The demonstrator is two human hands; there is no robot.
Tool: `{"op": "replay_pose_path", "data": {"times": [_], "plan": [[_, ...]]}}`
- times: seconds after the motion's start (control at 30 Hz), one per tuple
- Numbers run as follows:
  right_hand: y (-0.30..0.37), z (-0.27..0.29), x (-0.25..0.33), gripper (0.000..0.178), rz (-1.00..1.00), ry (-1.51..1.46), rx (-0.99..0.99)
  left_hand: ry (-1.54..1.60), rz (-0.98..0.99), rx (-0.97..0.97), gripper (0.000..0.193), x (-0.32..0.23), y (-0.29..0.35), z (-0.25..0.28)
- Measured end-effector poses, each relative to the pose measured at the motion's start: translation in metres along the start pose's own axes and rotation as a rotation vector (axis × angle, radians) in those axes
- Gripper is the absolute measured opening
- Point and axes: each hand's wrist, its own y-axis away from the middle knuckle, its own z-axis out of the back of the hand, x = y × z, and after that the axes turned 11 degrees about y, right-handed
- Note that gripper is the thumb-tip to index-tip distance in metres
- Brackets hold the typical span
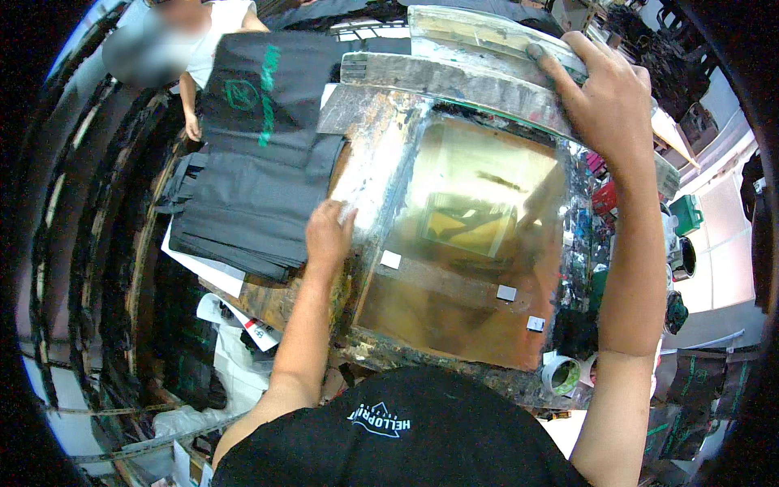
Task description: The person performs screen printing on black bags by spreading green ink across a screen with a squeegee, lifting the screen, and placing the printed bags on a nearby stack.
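Note:
My right hand (604,101) grips the right end of a paint-stained screen-printing frame (454,77), its thumb over the near bar. The frame is at the far side of the board. My left hand (329,231) is closed, its fingers curled beside the right edge of a stack of black fabric bags (243,207); whatever is in them is hidden. A black bag with a green print (243,93) lies on the stack's far part. Between my arms is a shiny, yellowish-brown printing board (454,284) with small white squares stuck on it.
At the far left another person's hand (192,128) hangs near the black bags. Dark racks (89,227) curve along the left. A tape roll (560,373) sits at the board's near right corner. A green container (686,215) and tins stand on the right.

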Motion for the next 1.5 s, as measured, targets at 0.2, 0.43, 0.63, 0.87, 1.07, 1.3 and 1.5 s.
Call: {"op": "replay_pose_path", "data": {"times": [0.2, 0.43, 0.63, 0.87, 1.07, 1.3, 1.5], "plan": [[0.003, -0.002, 0.002, 0.052, 0.002, 0.001, -0.059, -0.480, 0.435, 0.236, 0.067, 0.056, -0.024, 0.000], [0.003, -0.002, -0.003, 0.050, 0.013, -0.029, -0.075, -0.170, 0.405, 0.216, 0.045, 0.061, -0.025, 0.026], [-0.004, 0.038, 0.014, 0.062, -0.053, -0.171, 0.204, 0.244, 0.204, -0.056, 0.030, 0.073, -0.055, 0.066], [-0.007, 0.024, 0.002, 0.065, -0.051, -0.094, 0.299, 0.518, 0.094, 0.580, 0.036, -0.052, -0.098, 0.031], [-0.008, 0.028, 0.000, 0.065, -0.033, -0.111, 0.321, 0.767, -0.019, 0.650, 0.037, -0.196, -0.068, -0.109], [-0.008, 0.029, -0.001, 0.060, 0.012, -0.163, 0.297, 0.573, -0.411, 0.606, 0.050, -0.229, -0.011, -0.162], [-0.009, 0.036, -0.003, 0.055, 0.018, -0.108, 0.294, 0.019, -0.358, 0.550, 0.065, -0.193, 0.040, -0.116]]}}
